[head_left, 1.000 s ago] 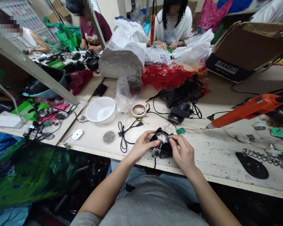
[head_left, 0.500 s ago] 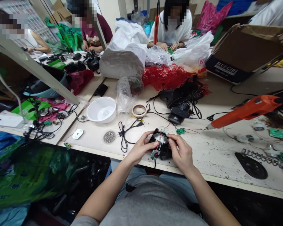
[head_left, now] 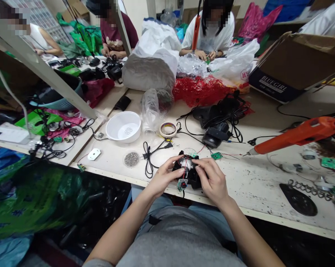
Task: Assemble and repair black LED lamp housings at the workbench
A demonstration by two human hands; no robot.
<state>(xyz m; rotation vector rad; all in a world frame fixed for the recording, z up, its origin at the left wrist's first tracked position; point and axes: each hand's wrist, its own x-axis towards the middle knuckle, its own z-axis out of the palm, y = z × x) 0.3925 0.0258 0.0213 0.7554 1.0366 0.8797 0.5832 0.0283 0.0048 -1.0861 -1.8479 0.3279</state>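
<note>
Both my hands hold a small black plastic housing (head_left: pixel 191 176) just above the near edge of the workbench. My left hand (head_left: pixel 164 176) grips its left side, with the fingertips on a silver reflector (head_left: pixel 183 164). My right hand (head_left: pixel 212 181) holds the right side. Thin red wires run from the housing down to a small green circuit board (head_left: pixel 182 184), which hangs at the front. Just past the housing lies a clear round lens (head_left: pixel 190 152). Another green circuit board (head_left: pixel 216 155) sits on the bench, wired to it.
On the pale workbench (head_left: pixel 256 178) lie a white bowl (head_left: pixel 113 134), a dish of steel beads (head_left: pixel 131 158), a coiled black cord (head_left: pixel 149 163), black lamp units with cables (head_left: pixel 216 118) and an orange glue gun (head_left: pixel 298 135). Co-workers sit beyond red netting.
The whole scene has shifted slightly right in view as my head moved. My hands stay on the housing, which has turned a little, and they sit slightly closer together.
</note>
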